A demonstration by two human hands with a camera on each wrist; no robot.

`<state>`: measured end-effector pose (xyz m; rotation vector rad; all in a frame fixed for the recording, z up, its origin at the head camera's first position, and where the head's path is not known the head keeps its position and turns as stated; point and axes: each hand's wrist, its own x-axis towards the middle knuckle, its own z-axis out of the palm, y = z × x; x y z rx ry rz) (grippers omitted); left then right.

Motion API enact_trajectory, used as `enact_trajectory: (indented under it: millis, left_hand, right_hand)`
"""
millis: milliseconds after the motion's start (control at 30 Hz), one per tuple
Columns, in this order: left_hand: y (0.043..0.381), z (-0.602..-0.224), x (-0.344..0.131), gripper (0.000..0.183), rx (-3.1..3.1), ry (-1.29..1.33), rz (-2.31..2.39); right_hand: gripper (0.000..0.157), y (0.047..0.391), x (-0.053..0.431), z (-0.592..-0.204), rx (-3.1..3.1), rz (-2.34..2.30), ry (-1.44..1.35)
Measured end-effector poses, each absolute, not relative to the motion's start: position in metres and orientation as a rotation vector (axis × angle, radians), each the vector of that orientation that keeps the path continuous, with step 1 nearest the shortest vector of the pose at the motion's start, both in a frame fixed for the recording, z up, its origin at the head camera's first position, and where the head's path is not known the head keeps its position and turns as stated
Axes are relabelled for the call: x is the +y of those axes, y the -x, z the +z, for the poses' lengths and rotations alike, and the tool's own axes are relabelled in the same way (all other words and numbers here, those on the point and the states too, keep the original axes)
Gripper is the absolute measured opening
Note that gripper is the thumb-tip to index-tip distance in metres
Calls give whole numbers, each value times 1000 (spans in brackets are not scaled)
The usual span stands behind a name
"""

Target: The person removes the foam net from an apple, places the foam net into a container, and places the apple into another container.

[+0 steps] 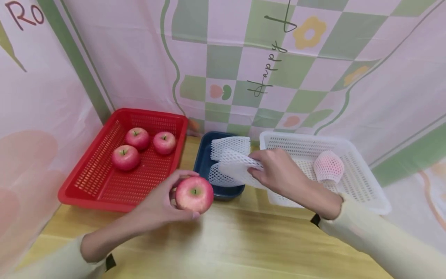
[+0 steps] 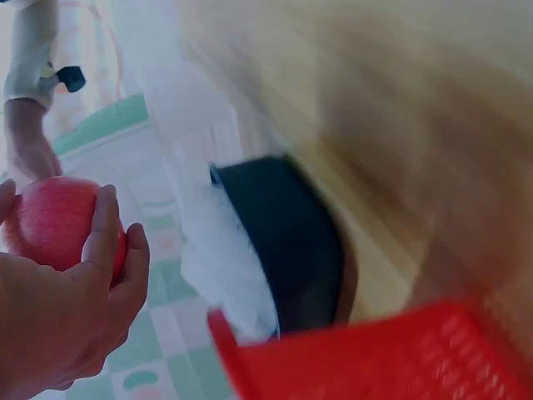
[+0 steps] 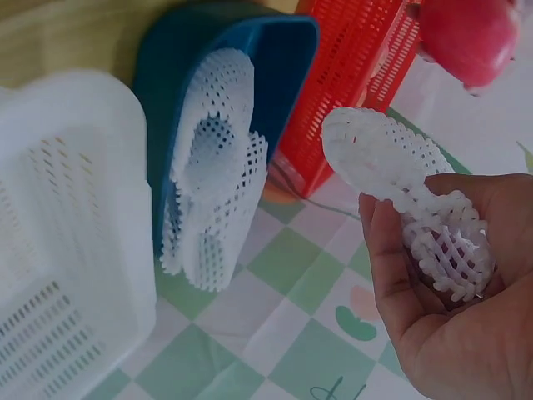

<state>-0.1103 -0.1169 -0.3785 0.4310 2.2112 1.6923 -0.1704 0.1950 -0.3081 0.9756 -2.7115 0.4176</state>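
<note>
My left hand (image 1: pixel 163 203) grips a red apple (image 1: pixel 194 195) by its sides, stem facing up, above the table in front of the blue tray. In the left wrist view the fingers curl round that apple (image 2: pixel 58 221). My right hand (image 1: pixel 280 170) pinches a white foam net sleeve (image 1: pixel 240 164) over the blue tray (image 1: pixel 228 193). The right wrist view has this foam net sleeve (image 3: pixel 387 158) between thumb and fingers, its rim bunched. More foam net sleeves (image 3: pixel 216 158) lie in the blue tray.
To the left, a red basket (image 1: pixel 116 190) holds three apples (image 1: pixel 137 138). A white basket (image 1: pixel 362 174) stands at the right with one apple in a pinkish-looking foam net (image 1: pixel 328 166). Behind them hangs a patterned cloth (image 1: pixel 223 62). All stand on a wooden table (image 1: pixel 237 240).
</note>
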Motion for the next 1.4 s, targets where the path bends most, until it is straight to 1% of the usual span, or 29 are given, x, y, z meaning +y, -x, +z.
enact_trajectory:
  millis: [100, 367, 500, 700, 767, 867, 900, 1000, 1167, 1267, 1400]
  left_hand:
    - [116, -369, -127, 80, 2293, -413, 1647]
    - [135, -358, -150, 84, 2420, -262, 1563]
    - [143, -356, -163, 89, 2433, -203, 1498]
    - [159, -355, -181, 103, 2421, -125, 1399]
    - [165, -356, -184, 105, 2369, -100, 1448]
    - [174, -360, -187, 105, 2273, -64, 1563]
    - [176, -362, -188, 104, 2240, -53, 1600]
    - [185, -365, -190, 101, 2171, -40, 1685]
    - [197, -371, -195, 100, 2054, 2, 1778]
    - [203, -376, -199, 103, 2003, 34, 1811]
    - [208, -382, -201, 98, 2010, 61, 1800]
  right_hand:
    - [37, 183, 187, -307, -2739, 413, -983]
    - [40, 220, 170, -308, -2826, 387, -976]
    - [41, 238, 164, -308, -2872, 390, -1026]
    - [34, 262, 155, -308, -2983, 342, -1105]
    - [26, 269, 152, -311, -3015, 317, -1126]
    - [9, 278, 148, -315, -3048, 273, -1150]
    - [10, 280, 147, -317, -3054, 267, -1158]
    - [26, 284, 145, -322, -3093, 243, -1134]
    - [47, 287, 147, -331, -3155, 226, -1051]
    - [52, 287, 150, -335, -3161, 215, -1009]
    - [55, 289, 153, -340, -3162, 208, -958]
